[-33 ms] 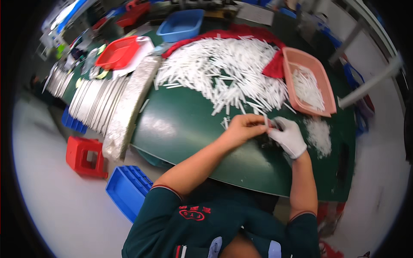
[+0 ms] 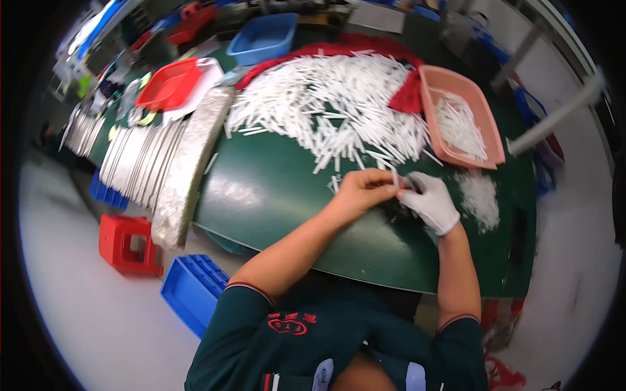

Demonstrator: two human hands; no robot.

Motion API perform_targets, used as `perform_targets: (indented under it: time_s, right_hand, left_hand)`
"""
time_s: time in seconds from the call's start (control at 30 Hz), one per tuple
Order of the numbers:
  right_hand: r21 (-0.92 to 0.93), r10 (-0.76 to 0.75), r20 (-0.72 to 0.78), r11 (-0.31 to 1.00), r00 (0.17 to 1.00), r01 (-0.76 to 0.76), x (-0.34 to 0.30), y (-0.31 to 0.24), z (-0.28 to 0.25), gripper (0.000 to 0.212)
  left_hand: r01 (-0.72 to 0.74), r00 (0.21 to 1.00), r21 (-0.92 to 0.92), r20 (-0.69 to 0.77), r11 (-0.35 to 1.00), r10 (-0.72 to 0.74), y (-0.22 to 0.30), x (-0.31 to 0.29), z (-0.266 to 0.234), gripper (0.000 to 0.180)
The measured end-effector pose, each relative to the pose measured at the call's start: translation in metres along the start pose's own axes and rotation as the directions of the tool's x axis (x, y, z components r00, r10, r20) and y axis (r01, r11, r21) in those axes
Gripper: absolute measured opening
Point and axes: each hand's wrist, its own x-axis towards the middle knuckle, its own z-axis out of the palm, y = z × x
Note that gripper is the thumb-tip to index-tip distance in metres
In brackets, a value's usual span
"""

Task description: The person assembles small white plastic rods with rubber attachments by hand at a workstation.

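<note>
My left hand (image 2: pixel 362 194) is bare and pinches a short white plastic stick (image 2: pixel 395 176), held upright between thumb and fingers. Close against it, my right hand (image 2: pixel 432 203) wears a white glove; its fingers curl inward at the stick's lower end, around something small that I cannot make out. A dark object (image 2: pixel 398 210) shows partly beneath the two hands, too blurred to name. Beyond them a large heap of white sticks (image 2: pixel 339 98) spreads on a red cloth (image 2: pixel 407 98) over the green table (image 2: pixel 248 189).
Right of the heap stands a pink basin (image 2: pixel 493 130) with white sticks inside. White scraps (image 2: pixel 479 202) lie near my right hand. A long wrapped bar (image 2: pixel 189 169) and stacked trays (image 2: pixel 140 163) line the left. Further off are a blue basin (image 2: pixel 264 39) and red basin (image 2: pixel 169 85).
The whole view has shifted slightly, the table contents appearing a little further left. My hands stay together in nearly the same pose with the white stick.
</note>
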Motion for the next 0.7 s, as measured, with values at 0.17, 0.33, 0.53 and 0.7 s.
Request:
perform_targets:
  time_s: [0.17,0.33,0.53,0.7]
  right_hand:
    - [0.071,0.060,0.027,0.996,0.998,-0.061,-0.005,-0.010,-0.001,0.021]
    - [-0.067,0.039,-0.039,0.997,0.998,-0.041,-0.007,0.005,-0.010,0.022]
    - [-0.464,-0.105,-0.145,0.886,0.984,0.026,-0.011,-0.001,-0.014,0.034]
    - [-0.448,-0.093,-0.066,0.892,0.993,0.053,-0.017,-0.019,-0.010,0.045]
  left_hand:
    - [-0.035,0.999,-0.005,-0.034,0.999,0.035,-0.002,0.002,0.000,0.013]
    - [0.013,0.999,-0.052,-0.050,0.999,-0.016,0.002,0.001,0.004,0.013]
    - [0.098,0.995,0.071,-0.039,0.993,-0.095,0.003,-0.003,0.008,0.013]
    - [-0.107,0.984,0.557,-0.062,0.823,0.170,0.000,-0.002,0.012,0.012]
